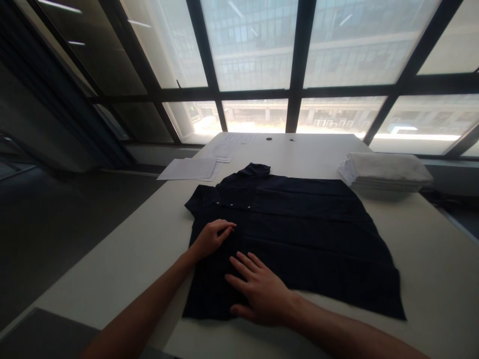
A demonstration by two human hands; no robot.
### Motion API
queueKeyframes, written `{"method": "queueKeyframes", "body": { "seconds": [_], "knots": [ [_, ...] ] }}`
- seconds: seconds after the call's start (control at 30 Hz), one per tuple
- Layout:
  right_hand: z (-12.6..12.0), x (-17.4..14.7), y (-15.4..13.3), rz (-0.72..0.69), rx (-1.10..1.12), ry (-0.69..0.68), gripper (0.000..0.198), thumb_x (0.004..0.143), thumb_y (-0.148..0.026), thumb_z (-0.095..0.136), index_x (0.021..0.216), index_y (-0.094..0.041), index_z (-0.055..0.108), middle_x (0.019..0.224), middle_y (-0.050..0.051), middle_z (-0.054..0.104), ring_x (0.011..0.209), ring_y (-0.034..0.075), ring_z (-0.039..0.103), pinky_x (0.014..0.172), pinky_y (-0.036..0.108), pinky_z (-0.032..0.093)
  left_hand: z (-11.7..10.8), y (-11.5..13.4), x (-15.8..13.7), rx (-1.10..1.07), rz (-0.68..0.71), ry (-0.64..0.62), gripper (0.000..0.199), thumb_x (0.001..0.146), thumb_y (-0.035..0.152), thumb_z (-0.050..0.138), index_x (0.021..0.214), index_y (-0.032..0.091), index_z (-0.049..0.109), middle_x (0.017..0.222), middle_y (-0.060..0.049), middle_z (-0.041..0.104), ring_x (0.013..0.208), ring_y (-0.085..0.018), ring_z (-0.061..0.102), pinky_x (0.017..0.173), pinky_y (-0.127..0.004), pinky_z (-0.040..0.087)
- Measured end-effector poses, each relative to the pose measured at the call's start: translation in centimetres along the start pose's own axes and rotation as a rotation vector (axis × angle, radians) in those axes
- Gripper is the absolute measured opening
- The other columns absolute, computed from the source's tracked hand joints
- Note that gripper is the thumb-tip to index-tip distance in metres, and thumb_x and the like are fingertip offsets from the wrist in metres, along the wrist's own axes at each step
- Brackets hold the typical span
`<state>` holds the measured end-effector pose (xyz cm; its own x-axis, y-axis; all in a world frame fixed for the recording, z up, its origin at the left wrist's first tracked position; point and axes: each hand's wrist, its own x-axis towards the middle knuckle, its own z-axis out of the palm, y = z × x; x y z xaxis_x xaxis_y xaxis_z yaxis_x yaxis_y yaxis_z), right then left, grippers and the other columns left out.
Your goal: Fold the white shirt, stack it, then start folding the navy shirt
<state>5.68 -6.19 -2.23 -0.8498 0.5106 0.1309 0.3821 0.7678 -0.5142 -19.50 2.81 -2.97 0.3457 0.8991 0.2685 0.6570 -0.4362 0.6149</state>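
A dark navy short-sleeved polo shirt [307, 224] lies spread on the white table, its collar toward the left and its hem toward the right. Three small white buttons [231, 204] run along its placket. My left hand [213, 237] is on the chest of the shirt below the buttons, thumb and fingers pressed together at a bit of the dark cloth. Flat on the near side of the shirt, close to the sleeve, rests my right hand [258, 289] with its fingers spread and nothing held.
Sheets of paper [187, 169] lie at the table's left edge, one overhanging it. A folded stack of pale cloth [389, 172] sits at the right. Two small dark objects or holes [269, 139] show at the far end of the white table [130, 254]. Large windows [254, 45] stand beyond.
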Motion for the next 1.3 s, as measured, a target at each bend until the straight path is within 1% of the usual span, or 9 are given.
{"method": "queueKeyframes", "body": {
  "seconds": [0.17, 0.27, 0.5, 0.73, 0.83, 0.93, 1.03, 1.2, 1.3],
  "knots": [
    [-0.6, -0.7, -0.1, 0.004, 0.042, -0.033, 0.067, 0.098, -0.06, 0.049, 0.153, -0.022, 0.042, 0.165, 0.013, 0.025, 0.154, 0.03, 0.011, 0.125, 0.05, 0.011, -0.6, 0.1, -0.1, -0.154, -0.155, -0.032, 0.031, 0.098, 0.04, 0.053, 0.108, 0.019, 0.075, 0.093, -0.004, 0.077, 0.088, -0.02, 0.072, 0.083, -0.03, 0.055],
    [-1.1, -1.4, -0.1, 0.013, 0.095, -0.065, 0.068, 0.098, -0.06, 0.048, 0.155, -0.025, 0.039, 0.166, 0.012, 0.022, 0.154, 0.03, 0.01, 0.125, 0.051, 0.011, -0.7, 0.1, -0.4, -0.193, -0.201, -0.048, 0.032, 0.099, 0.041, 0.053, 0.108, 0.02, 0.075, 0.092, -0.003, 0.077, 0.087, -0.02, 0.072, 0.082, -0.028, 0.055],
    [-1.6, -2.2, 0.5, 0.037, 0.15, -0.072, 0.069, 0.098, -0.059, 0.05, 0.157, -0.026, 0.035, 0.167, 0.012, 0.019, 0.155, 0.028, 0.009, 0.125, 0.049, 0.013, -0.5, 0.2, -1.0, -0.181, -0.228, -0.048, 0.031, 0.099, 0.041, 0.053, 0.106, 0.021, 0.075, 0.09, -0.002, 0.077, 0.084, -0.02, 0.071, 0.081, -0.029, 0.054],
    [-1.2, -2.3, 1.7, -0.044, 0.122, -0.107, 0.073, 0.097, -0.062, 0.05, 0.158, -0.026, 0.032, 0.167, 0.014, 0.017, 0.154, 0.032, 0.01, 0.124, 0.053, 0.013, -0.3, 0.1, -1.0, -0.182, -0.263, -0.036, 0.032, 0.099, 0.043, 0.053, 0.108, 0.022, 0.075, 0.091, -0.002, 0.077, 0.085, -0.021, 0.072, 0.081, -0.03, 0.055],
    [-1.1, -2.3, 2.0, -0.067, 0.107, -0.108, 0.075, 0.096, -0.061, 0.053, 0.159, -0.027, 0.03, 0.167, 0.014, 0.017, 0.154, 0.032, 0.012, 0.124, 0.053, 0.014, -0.3, 0.0, -0.9, -0.184, -0.269, -0.028, 0.031, 0.099, 0.043, 0.053, 0.108, 0.022, 0.074, 0.09, -0.002, 0.077, 0.085, -0.02, 0.072, 0.08, -0.029, 0.056],
    [-1.2, -2.4, 2.0, -0.079, 0.079, -0.101, 0.079, 0.093, -0.06, 0.059, 0.159, -0.027, 0.031, 0.166, 0.014, 0.02, 0.153, 0.033, 0.016, 0.124, 0.053, 0.016, -0.3, -0.1, -0.5, -0.174, -0.273, -0.013, 0.031, 0.098, 0.044, 0.053, 0.107, 0.023, 0.075, 0.09, -0.002, 0.077, 0.084, -0.021, 0.073, 0.08, -0.029, 0.056],
    [-1.5, -2.5, 1.6, -0.085, 0.06, -0.088, 0.082, 0.091, -0.063, 0.06, 0.158, -0.026, 0.032, 0.166, 0.015, 0.021, 0.153, 0.034, 0.017, 0.123, 0.054, 0.016, -0.3, -0.2, -0.2, -0.157, -0.266, -0.018, 0.033, 0.098, 0.045, 0.053, 0.107, 0.022, 0.075, 0.09, -0.002, 0.078, 0.084, -0.021, 0.073, 0.08, -0.03, 0.057],
    [-1.2, -2.6, 0.7, -0.039, 0.031, -0.033, 0.074, 0.095, -0.061, 0.054, 0.156, -0.024, 0.035, 0.166, 0.014, 0.023, 0.153, 0.032, 0.018, 0.124, 0.053, 0.016, -0.5, -0.3, 0.0, -0.146, -0.258, -0.046, 0.034, 0.098, 0.045, 0.052, 0.107, 0.021, 0.075, 0.09, -0.003, 0.077, 0.084, -0.02, 0.073, 0.079, -0.029, 0.055],
    [-0.4, -2.2, 0.7, -0.043, 0.001, -0.008, 0.066, 0.096, -0.059, 0.055, 0.15, -0.022, 0.044, 0.164, 0.013, 0.03, 0.152, 0.031, 0.022, 0.124, 0.052, 0.017, -0.6, -0.1, 0.0, -0.137, -0.246, -0.051, 0.035, 0.098, 0.045, 0.052, 0.107, 0.021, 0.075, 0.09, -0.003, 0.077, 0.083, -0.02, 0.072, 0.077, -0.029, 0.055]
  ]
}}
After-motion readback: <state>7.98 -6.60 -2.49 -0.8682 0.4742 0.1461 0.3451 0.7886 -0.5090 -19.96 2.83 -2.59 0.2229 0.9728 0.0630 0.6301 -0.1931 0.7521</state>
